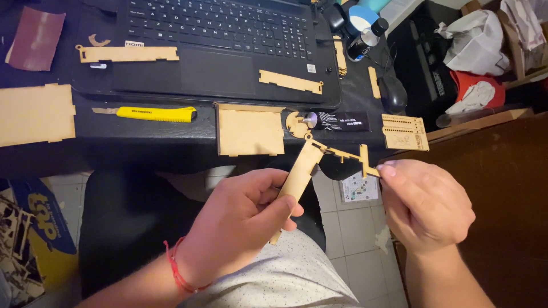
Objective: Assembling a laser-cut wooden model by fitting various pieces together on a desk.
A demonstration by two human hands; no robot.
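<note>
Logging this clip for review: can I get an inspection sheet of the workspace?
Surface: dark desk, crowded.
Job's things: long wooden strip meeting a thin notched wooden piece.
Clutter: laptop, yellow utility knife, square wooden panel, sandpaper sheet, bottle, computer mouse.
Hands: left hand grips the strip; right hand pinches the notched piece.
Cables: nothing seen.
Surroundings: tiled floor, brown wooden surface at right.

A yellow utility knife (155,113) lies beside a black laptop (211,48).
</note>
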